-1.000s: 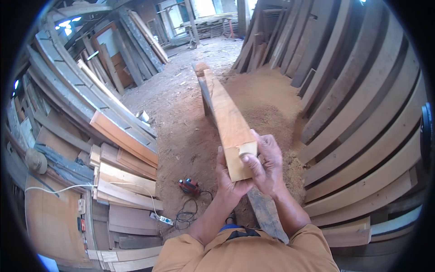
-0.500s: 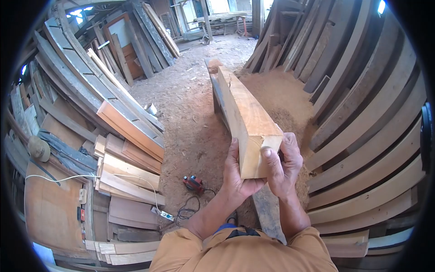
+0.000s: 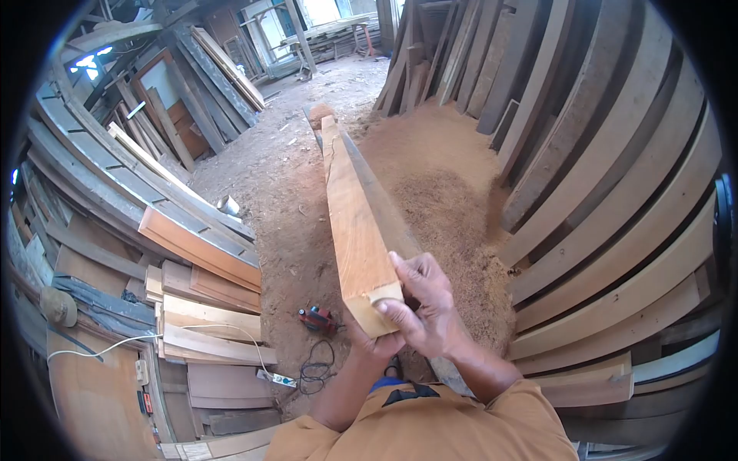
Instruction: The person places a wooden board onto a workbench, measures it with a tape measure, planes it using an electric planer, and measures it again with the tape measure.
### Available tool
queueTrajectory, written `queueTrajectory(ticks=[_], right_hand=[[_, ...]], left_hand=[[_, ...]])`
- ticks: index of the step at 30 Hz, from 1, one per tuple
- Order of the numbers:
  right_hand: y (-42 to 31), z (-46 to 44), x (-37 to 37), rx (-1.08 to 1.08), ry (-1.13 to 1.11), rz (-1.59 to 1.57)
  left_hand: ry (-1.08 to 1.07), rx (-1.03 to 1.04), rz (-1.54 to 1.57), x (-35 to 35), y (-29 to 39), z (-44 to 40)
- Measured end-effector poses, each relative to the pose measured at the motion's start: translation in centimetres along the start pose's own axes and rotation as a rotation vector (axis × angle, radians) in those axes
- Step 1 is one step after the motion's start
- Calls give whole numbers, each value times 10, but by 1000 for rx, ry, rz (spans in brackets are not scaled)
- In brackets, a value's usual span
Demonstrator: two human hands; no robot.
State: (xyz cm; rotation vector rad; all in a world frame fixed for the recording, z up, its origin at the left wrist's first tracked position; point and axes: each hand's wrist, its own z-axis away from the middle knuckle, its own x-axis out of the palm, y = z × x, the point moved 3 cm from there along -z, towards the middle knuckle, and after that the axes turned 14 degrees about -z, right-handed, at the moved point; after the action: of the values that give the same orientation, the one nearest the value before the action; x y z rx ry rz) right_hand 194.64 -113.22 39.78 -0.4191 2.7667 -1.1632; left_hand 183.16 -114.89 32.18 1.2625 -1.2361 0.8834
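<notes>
Two bare hands hold the near end of a squared timber (image 3: pixel 354 230), which extends lengthwise over a narrow plank bench (image 3: pixel 384 201); contact at the bench's far end is indeterminable. The right hand (image 3: pixel 432 307) clamps the end face and right edge, thumb and fingers apart across the wood; the left hand (image 3: pixel 374 343), partly hidden, curls beneath. The piece is judged stiff, fairly heavy and grippy, best held low at both edges, clear of the long crack.
</notes>
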Motion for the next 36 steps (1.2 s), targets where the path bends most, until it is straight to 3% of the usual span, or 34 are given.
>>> queueTrajectory(ticks=[6, 9, 12, 15, 24, 31, 36], right_hand=[[26, 52, -1, 145, -108, -73], [26, 66, -7, 468, -292, -16], [52, 82, -12, 397, -396, -21], [98, 111, 1, 664, -310, -207], [138, 150, 15, 1131, -194, -204], [144, 158, 15, 1139, -164, -146], [165, 178, 19, 1226, -140, 0]], left_hand=[[117, -17, -222, -68, -13, 37], [148, -90, -96, -136, -21, 64], [214, -136, -134, -163, -32, 83], [272, -180, -145, -177, -38, 91], [423, -343, -274, -213, -29, 117], [343, -434, -161, -266, -35, 136], [483, -407, -200, -290, -39, 145]])
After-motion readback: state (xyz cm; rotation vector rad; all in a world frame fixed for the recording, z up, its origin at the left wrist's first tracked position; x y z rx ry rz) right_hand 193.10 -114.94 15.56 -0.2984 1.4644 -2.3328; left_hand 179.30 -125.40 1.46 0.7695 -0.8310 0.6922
